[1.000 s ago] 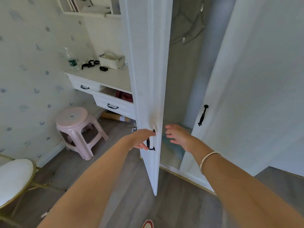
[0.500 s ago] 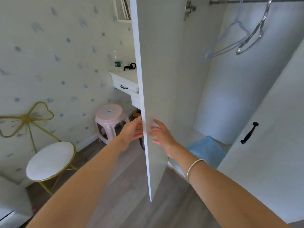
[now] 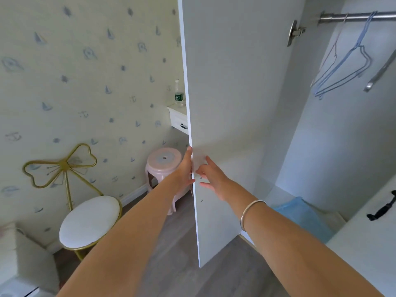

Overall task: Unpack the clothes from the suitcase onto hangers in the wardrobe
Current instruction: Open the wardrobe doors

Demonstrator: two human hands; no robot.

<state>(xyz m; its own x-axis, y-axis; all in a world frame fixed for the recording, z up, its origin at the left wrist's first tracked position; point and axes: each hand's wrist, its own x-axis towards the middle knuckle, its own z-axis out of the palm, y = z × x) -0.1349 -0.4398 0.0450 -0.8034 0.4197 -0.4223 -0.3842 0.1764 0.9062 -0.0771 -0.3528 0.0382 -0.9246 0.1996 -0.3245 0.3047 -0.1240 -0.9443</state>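
Observation:
The white wardrobe's left door (image 3: pixel 231 103) stands swung wide, its edge towards me. My left hand (image 3: pixel 183 170) lies against the outer side of that edge, fingers extended. My right hand (image 3: pixel 211 176) presses flat on the door's inner face, fingers spread, a silver bangle on the wrist. Inside the wardrobe a metal rail (image 3: pixel 360 16) carries thin blue wire hangers (image 3: pixel 342 71), all bare. A blue folded item (image 3: pixel 300 215) lies on the wardrobe floor. No suitcase is in view.
The right wardrobe door (image 3: pixel 368 243) with a black handle (image 3: pixel 383 209) is open at the right. A pink stool (image 3: pixel 164 168), a gold chair with a white seat (image 3: pixel 90 221) and a white desk (image 3: pixel 179 118) with a bottle (image 3: pixel 177 94) stand left of the door.
The left door has swung further open to the left. My left hand has left the black handle for the door's edge, and my right hand now presses on the inner face. The rail and hangers have come into view.

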